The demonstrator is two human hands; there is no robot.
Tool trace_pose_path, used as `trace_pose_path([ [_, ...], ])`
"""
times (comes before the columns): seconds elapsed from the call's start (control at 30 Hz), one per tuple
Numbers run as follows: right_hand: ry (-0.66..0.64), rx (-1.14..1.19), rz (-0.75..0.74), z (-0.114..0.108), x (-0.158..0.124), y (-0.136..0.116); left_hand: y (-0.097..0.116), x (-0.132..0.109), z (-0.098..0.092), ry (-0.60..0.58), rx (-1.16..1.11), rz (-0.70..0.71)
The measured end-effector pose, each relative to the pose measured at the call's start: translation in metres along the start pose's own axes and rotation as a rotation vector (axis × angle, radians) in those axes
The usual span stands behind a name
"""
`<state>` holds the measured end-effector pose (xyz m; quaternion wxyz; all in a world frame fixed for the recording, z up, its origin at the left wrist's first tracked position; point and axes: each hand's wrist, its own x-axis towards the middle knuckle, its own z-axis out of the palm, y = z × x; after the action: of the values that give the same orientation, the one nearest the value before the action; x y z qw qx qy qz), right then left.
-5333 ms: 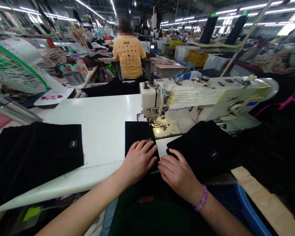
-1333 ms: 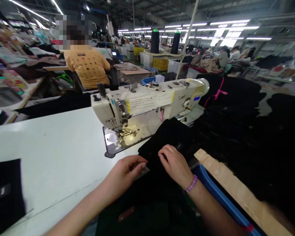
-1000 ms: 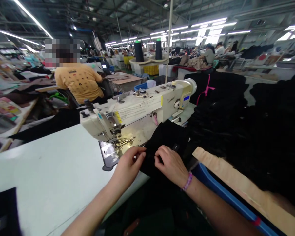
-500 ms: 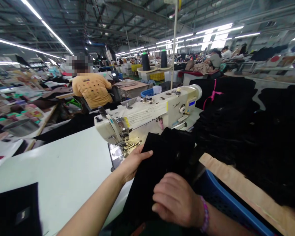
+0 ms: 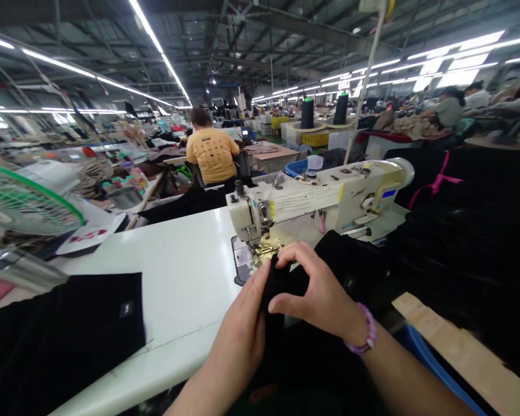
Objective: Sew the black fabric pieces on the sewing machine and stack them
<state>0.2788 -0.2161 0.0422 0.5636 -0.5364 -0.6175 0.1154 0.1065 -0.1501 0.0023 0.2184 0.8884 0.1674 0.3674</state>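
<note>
Just in front of the sewing machine, both hands have hold of a piece of black fabric. My left hand presses along its left side, with the fingers straight and pointing at the needle area. Curved over the top edge, my right hand grips the cloth between fingers and thumb; a bead bracelet circles that wrist. A fold stands up between the two hands, close to the presser foot but apart from it. The lower part of the cloth merges with dark material below.
Another black piece with a small label lies on the white table at left. A green-rimmed fan stands beyond it. At right are a black fabric pile, a blue basket and a tan strip. A person in yellow sits ahead.
The view has swung left, bringing the fan into sight. My right hand has risen from the lower cloth to its top edge beside my left hand, and the fabric is now bunched upright between them.
</note>
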Motion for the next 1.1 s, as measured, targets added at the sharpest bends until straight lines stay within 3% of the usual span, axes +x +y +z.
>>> trace_pose_path([
  [0.23, -0.109, 0.208, 0.349, 0.013, 0.014, -0.005, 0.0, -0.007, -0.008, 0.108, 0.122, 0.052],
  [0.37, -0.172, 0.378, 0.49, 0.012, 0.014, 0.0, -0.006, -0.005, -0.008, 0.171, 0.187, 0.154],
  [0.53, -0.166, 0.328, 0.403, 0.011, 0.015, 0.0, -0.007, -0.008, -0.006, 0.162, 0.061, 0.105],
  [0.77, -0.209, 0.124, 0.387, 0.011, 0.014, -0.002, 0.007, 0.003, -0.027, 0.168, -0.33, -0.289],
  [0.93, -0.305, 0.06, 0.277, 0.009, 0.015, -0.01, 0.0, 0.021, -0.036, 0.237, -0.378, -0.291],
  [1.1, -0.321, 0.021, 0.228, 0.012, 0.016, -0.013, 0.001, 0.026, -0.039, 0.254, -0.205, -0.175],
])
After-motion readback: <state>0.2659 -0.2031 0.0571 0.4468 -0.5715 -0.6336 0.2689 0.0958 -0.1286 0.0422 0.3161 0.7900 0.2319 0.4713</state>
